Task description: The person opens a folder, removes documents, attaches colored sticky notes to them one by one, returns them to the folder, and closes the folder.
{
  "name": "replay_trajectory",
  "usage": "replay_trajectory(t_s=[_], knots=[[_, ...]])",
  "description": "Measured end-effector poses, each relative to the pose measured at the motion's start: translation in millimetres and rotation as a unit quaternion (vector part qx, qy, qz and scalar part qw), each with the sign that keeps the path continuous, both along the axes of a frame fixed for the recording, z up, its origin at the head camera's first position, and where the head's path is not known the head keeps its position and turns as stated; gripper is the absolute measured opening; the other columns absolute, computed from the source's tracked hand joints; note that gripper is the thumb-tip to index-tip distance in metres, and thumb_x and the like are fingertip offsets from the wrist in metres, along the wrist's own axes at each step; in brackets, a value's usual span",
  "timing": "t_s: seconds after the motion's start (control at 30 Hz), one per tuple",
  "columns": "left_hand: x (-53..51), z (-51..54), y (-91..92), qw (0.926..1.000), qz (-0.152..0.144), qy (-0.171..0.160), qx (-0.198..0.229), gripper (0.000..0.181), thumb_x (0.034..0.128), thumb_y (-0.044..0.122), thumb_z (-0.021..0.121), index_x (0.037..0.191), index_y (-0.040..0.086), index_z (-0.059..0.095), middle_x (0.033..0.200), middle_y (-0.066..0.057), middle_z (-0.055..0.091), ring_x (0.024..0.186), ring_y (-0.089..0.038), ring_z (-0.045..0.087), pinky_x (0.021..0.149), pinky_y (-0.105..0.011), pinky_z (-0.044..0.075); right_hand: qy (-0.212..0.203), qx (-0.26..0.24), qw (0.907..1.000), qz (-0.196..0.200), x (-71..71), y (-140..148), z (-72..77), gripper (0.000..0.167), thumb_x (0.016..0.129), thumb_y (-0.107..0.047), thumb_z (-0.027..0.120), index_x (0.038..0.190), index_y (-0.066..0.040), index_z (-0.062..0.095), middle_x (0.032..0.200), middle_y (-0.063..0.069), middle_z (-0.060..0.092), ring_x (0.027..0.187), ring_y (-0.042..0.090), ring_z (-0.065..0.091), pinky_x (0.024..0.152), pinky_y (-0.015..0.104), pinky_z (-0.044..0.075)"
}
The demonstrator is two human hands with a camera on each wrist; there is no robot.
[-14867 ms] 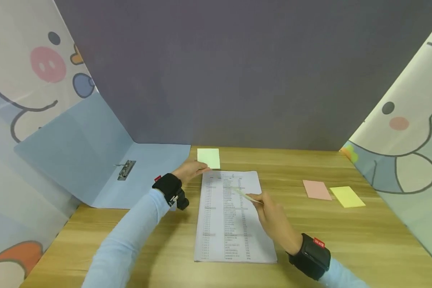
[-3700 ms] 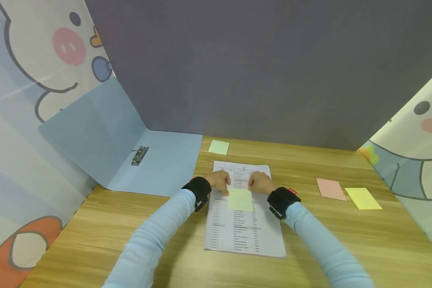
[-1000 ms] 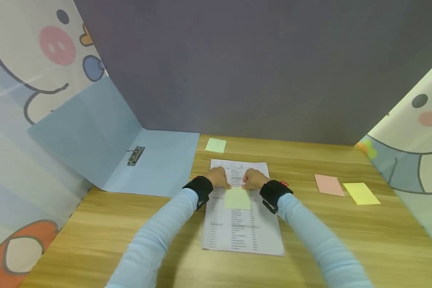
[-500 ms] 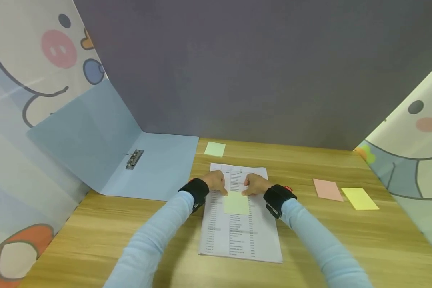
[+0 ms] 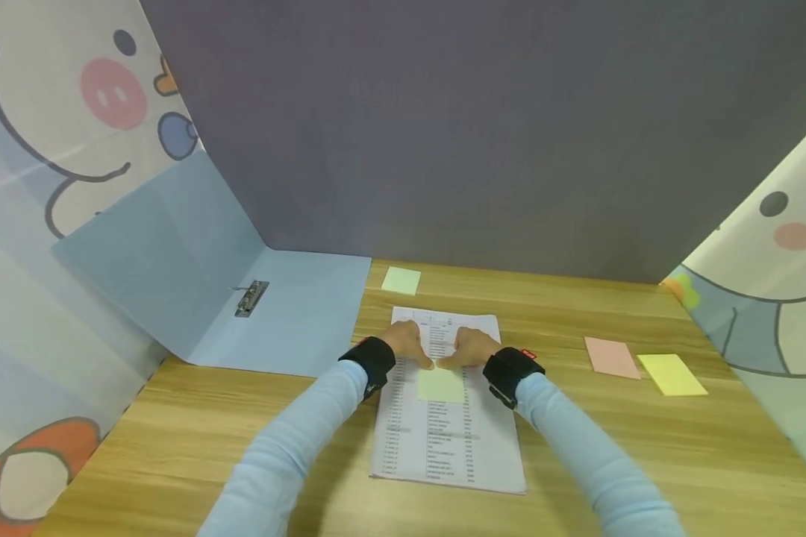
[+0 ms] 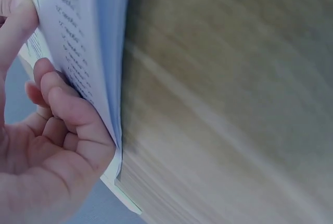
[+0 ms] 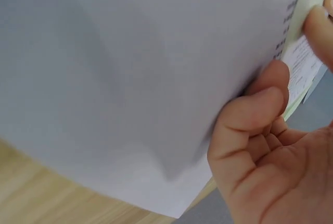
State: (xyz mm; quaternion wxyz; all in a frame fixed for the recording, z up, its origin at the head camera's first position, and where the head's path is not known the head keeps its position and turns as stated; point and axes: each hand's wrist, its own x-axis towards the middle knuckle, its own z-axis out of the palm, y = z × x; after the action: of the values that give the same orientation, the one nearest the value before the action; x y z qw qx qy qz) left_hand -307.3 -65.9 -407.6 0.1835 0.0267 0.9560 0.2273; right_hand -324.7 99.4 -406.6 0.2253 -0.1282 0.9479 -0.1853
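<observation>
A pale green sticky note lies on the printed top sheet of a paper stack. My left hand and right hand meet at the note's upper edge, thumbs stretched inward and tips almost touching on it. In the left wrist view, the left hand has its other fingers curled, knuckles against the sheets. The right hand lies likewise in the right wrist view, fingers curled against the paper. Neither hand visibly grips anything.
An open light blue folder with a metal clip stands at the back left. A green note pad lies behind the stack; pink and yellow pads lie to the right. A dark panel rises behind.
Earliest, my right hand held a green note above the sheet and my left touched the back pad. Now the note lies on the paper, and both thumbs have slid closer together along its top.
</observation>
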Motion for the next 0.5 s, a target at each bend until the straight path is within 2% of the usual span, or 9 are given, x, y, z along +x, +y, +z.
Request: replay_trajectory(t_s=[0.23,0.4,0.5], knots=[[0.8,-2.3,0.2,0.9998,-0.007,-0.002,-0.02,0.047,0.0632,0.037,0.083,0.088,0.006,0.057,0.084,-0.003,0.056,0.076,-0.018,0.052,0.071,-0.031,0.048,0.009,0.005,0.9999,0.006,2.7,-2.2,-3.9,0.054,0.068,-0.043,0.078,0.091,-0.003,0.05,0.081,0.007,0.052,0.074,0.021,0.05,0.059,0.026,0.039],[2.8,-1.5,-1.0,0.9997,-0.018,-0.005,-0.016,0.041,0.063,0.034,0.084,0.082,0.009,0.057,0.08,-0.001,0.053,0.073,-0.016,0.05,0.065,-0.028,0.045,0.015,0.026,0.9993,0.023,3.1,-1.5,-0.9,0.054,0.065,-0.039,0.081,0.093,-0.004,0.05,0.083,0.006,0.051,0.076,0.021,0.049,0.063,0.027,0.04],[3.9,-0.9,-3.2,0.9995,-0.029,0.001,-0.012,0.038,0.0648,0.03,0.083,0.079,0.01,0.055,0.079,0.0,0.049,0.072,-0.016,0.047,0.061,-0.026,0.04,0.018,0.021,0.9992,0.03,1.9,-0.3,1.1,0.053,0.065,-0.035,0.082,0.093,-0.004,0.05,0.083,0.006,0.051,0.076,0.021,0.048,0.064,0.027,0.039]])
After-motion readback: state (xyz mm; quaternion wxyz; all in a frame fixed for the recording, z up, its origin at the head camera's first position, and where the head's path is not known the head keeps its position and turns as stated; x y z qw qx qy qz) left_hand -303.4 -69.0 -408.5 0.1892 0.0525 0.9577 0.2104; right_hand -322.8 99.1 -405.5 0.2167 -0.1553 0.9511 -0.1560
